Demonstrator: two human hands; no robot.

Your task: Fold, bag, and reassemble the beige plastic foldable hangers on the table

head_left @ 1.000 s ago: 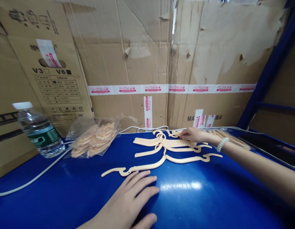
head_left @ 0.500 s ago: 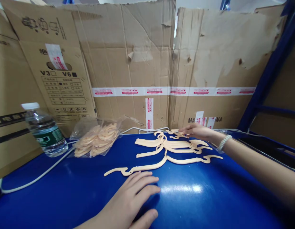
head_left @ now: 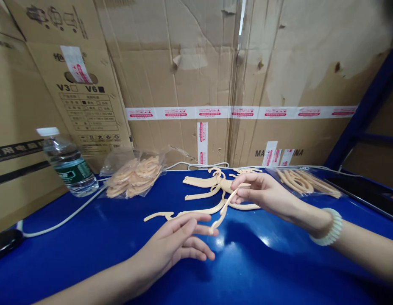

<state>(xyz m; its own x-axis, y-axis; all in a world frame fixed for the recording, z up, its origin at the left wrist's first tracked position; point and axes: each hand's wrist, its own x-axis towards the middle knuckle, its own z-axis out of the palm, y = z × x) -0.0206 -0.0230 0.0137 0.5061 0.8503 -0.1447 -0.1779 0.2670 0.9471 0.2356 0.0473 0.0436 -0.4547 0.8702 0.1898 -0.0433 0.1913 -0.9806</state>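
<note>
My right hand (head_left: 269, 195) pinches a thin, curved beige hanger piece (head_left: 227, 206) between thumb and fingers, holding it slanted above the blue table (head_left: 247, 267). The piece's lower end reaches the fingers of my left hand (head_left: 174, 239); whether they touch, I cannot tell. My left hand is open, palm turned sideways and fingers apart. Behind both hands lies a folding hanger (head_left: 202, 210) with a hooked end piece at its left. Farther back are stacked beige hanger arms (head_left: 199, 182) and several small loose pieces (head_left: 247, 171), partly hidden by my right hand.
A plastic bag of beige pieces (head_left: 135, 176) lies at the left, beside a water bottle (head_left: 72, 169). Another bag (head_left: 307, 182) and a dark flat object (head_left: 364, 192) are at the right. Cardboard (head_left: 180, 84) walls the back. A white cable (head_left: 67, 218) crosses the left side.
My right hand has come back from the small loose pieces at the rear, bringing one curved piece. My left hand has lifted and turned its palm sideways toward it.
</note>
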